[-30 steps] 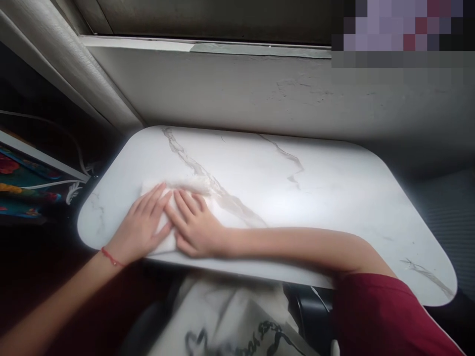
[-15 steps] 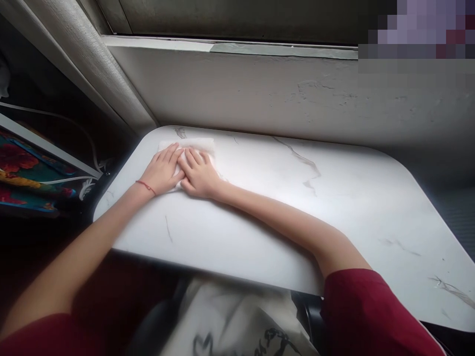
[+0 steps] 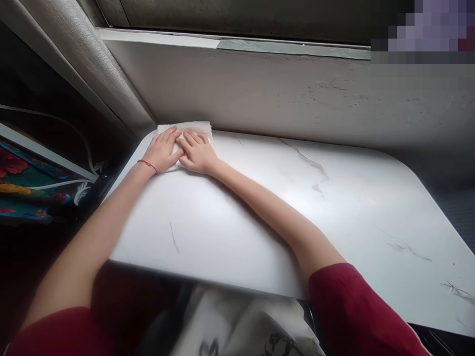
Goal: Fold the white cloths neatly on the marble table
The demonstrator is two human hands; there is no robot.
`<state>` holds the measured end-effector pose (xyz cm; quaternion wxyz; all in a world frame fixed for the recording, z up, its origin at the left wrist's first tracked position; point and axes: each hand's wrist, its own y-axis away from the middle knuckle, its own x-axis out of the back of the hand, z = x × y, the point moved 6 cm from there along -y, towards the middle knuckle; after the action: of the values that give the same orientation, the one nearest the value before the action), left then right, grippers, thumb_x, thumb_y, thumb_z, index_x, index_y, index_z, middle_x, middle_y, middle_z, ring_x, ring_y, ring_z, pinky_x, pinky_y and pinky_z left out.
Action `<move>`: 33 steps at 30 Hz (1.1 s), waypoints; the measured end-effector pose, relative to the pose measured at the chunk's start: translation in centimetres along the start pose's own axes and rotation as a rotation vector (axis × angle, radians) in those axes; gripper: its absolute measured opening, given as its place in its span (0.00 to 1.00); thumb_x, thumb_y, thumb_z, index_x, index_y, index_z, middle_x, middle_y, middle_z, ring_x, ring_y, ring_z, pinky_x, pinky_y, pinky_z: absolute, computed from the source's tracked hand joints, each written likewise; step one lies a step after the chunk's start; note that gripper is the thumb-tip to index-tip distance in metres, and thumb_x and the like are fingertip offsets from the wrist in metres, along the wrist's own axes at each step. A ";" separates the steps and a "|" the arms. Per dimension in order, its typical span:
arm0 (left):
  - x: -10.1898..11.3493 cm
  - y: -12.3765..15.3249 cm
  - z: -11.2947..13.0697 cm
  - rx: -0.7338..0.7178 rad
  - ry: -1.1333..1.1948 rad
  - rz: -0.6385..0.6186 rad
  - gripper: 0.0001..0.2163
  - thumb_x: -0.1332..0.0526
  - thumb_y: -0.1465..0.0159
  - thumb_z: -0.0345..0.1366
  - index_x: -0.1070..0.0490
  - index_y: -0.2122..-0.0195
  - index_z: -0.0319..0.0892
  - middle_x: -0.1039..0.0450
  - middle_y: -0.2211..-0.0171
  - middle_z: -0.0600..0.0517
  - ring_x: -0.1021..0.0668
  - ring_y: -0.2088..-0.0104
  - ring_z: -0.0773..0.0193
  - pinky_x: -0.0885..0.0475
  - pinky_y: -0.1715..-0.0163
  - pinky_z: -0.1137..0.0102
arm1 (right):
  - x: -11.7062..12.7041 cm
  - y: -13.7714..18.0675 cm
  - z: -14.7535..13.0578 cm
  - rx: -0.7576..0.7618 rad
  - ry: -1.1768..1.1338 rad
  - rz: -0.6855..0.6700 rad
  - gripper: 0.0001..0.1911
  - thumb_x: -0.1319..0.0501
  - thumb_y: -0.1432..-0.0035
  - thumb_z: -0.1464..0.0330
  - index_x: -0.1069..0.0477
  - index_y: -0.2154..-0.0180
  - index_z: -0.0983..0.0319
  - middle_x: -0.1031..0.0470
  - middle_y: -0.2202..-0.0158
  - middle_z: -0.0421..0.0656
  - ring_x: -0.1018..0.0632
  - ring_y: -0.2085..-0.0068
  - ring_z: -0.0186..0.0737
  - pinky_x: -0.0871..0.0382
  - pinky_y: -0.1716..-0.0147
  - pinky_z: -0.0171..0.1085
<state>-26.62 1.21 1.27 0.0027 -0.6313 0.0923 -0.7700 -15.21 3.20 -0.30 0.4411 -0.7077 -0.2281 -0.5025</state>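
A white cloth (image 3: 185,126), possibly a thick paper towel, lies at the far left corner of the white marbled table (image 3: 237,237). Its far edge pokes out past the tabletop's back edge, by the wall. My left hand (image 3: 163,150) rests flat on the cloth's left part, fingers stretched out, a thin red string round the wrist. Beside it my right hand (image 3: 198,152) presses on the cloth with its fingers spread. The two hands touch or nearly touch at the thumbs and forefingers. Much of the cloth is hidden beneath them.
Behind the table rises a pale wall (image 3: 252,89) with a window ledge (image 3: 267,47) above. A thick light curtain or covered pipe (image 3: 96,59) stands at the left corner. Colourful fabric (image 3: 22,173) and white cords are at far left. Light fabric with black drawings (image 3: 252,321) shows below the front edge.
Both hands have slid the cloth away from me, from the tabletop's left part to its back edge. The view has shifted slightly.
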 end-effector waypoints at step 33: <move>2.3 10.9 -1.1 -0.096 -0.081 0.058 0.31 0.61 0.30 0.45 0.43 0.31 0.34 0.45 0.29 0.35 0.41 0.29 0.46 0.47 0.30 0.49 | 2.4 3.9 -10.9 -0.018 0.119 -0.139 0.32 0.56 0.30 0.62 0.48 0.30 0.69 0.43 0.30 0.58 0.41 0.31 0.54 0.52 0.31 0.53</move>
<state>-29.40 -9.61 1.69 -0.0018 -0.6584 0.1471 -0.7382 -16.85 -8.40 1.54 0.4117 -0.6629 -0.2455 -0.5751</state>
